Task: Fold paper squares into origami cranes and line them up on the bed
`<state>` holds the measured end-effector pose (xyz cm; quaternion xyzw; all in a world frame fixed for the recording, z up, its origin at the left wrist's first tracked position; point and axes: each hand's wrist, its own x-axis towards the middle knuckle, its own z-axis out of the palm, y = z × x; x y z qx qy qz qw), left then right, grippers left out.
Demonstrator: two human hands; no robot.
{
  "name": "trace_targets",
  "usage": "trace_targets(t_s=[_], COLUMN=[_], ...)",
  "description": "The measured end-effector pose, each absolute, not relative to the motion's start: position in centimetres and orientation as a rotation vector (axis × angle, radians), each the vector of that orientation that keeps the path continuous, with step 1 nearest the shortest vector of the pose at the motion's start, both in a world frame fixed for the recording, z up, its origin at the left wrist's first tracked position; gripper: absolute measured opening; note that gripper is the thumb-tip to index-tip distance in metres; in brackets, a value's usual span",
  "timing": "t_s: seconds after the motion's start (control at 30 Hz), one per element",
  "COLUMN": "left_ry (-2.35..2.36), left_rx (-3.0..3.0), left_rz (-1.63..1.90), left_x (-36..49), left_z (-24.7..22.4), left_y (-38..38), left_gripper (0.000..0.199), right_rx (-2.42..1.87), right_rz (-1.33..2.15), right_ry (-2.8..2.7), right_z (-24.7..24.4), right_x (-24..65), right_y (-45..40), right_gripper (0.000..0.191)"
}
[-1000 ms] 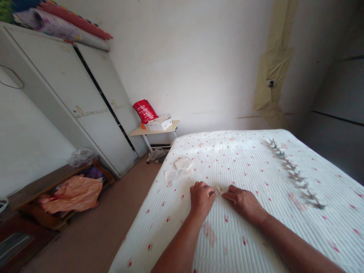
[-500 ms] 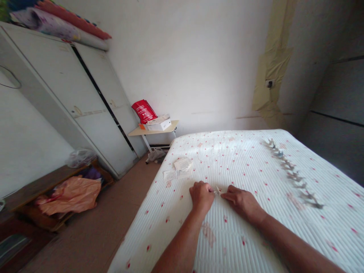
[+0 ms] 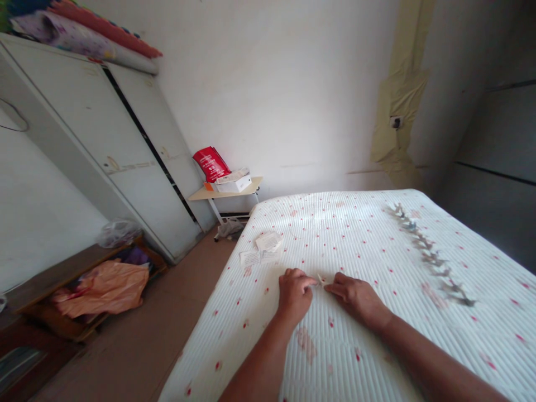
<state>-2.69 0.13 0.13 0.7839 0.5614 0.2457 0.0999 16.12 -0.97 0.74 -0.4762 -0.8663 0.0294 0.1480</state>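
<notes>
A small folded piece of white paper [image 3: 320,280] is between my two hands, just above the bed. My right hand [image 3: 355,296] pinches its right side. My left hand [image 3: 296,290] has its index finger stretched to the paper's left side, with the thumb a little apart below it. Several flat sheets of printed paper [image 3: 268,242] lie on the bed cover beyond my left hand. On the right of the bed, several small folded paper figures [image 3: 433,258] stand in a slanting row.
The bed [image 3: 335,357] has a white ribbed cover with red dots. Behind it on the left, a small table [image 3: 203,194] holds a red bag [image 3: 212,163] and a white box [image 3: 240,184]. A grey cabinet [image 3: 138,184] and a low wooden shelf [image 3: 46,268] stand at the left.
My left hand's fingers have loosened, with the index finger now stretched out and parted from the thumb. My right hand keeps its pinch in nearly the same place.
</notes>
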Motion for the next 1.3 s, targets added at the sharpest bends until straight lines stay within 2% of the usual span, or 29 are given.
trace_targets(t_s=[0.27, 0.47, 0.6, 0.77, 0.97, 1.17, 1.3], left_ry=[1.597, 1.586, 1.589, 1.597, 1.577, 1.595, 1.620], left_rx=[2.547, 2.607, 2.613, 2.575, 2.538, 2.535, 2.476], left_rz=[0.603, 0.554, 0.523, 0.531, 0.608, 0.612, 0.615], left_x=[-2.5, -2.4, -2.5, -3.0, -3.3, -3.1, -3.0], left_z=[0.9, 1.4, 1.6, 0.9, 0.0, 0.4, 0.3], left_y=[-0.8, -1.1, -1.3, -0.9, -0.4, -0.8, -0.4], left_gripper=[0.034, 0.033, 0.029, 0.036, 0.036, 0.036, 0.034], right_rx=[-1.388, -1.327, -1.344, -1.323, -1.225, -1.193, -1.253], right_rz=[0.351, 0.581, 0.681, 0.680, 0.662, 0.724, 0.635], right_ry=[-2.294, -1.946, -1.945, -1.994, -1.976, -2.004, -2.099], right_z=[0.2, 0.2, -0.2, -0.4, -0.1, 0.2, 0.8], right_x=[16.4, 15.8, 15.1, 15.1, 15.5, 15.0, 14.6], right_y=[-0.5, 1.5, 3.3, 3.8, 2.3, 1.6, 1.1], right_gripper=[0.032, 0.028, 0.026, 0.033, 0.018, 0.031, 0.017])
